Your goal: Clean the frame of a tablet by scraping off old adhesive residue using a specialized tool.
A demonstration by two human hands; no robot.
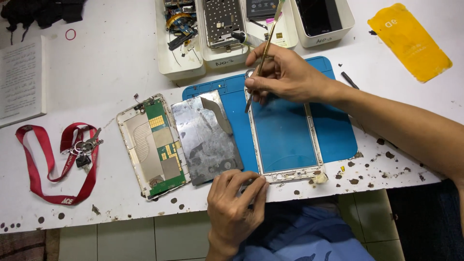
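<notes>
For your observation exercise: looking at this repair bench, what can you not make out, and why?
Head view only:
- Brush tip: hidden behind the right hand.
- Left hand fingertips: curled over the white frame corner, contact unclear.
- White trays: cut off by the top edge.
- Book print: too small.
</notes>
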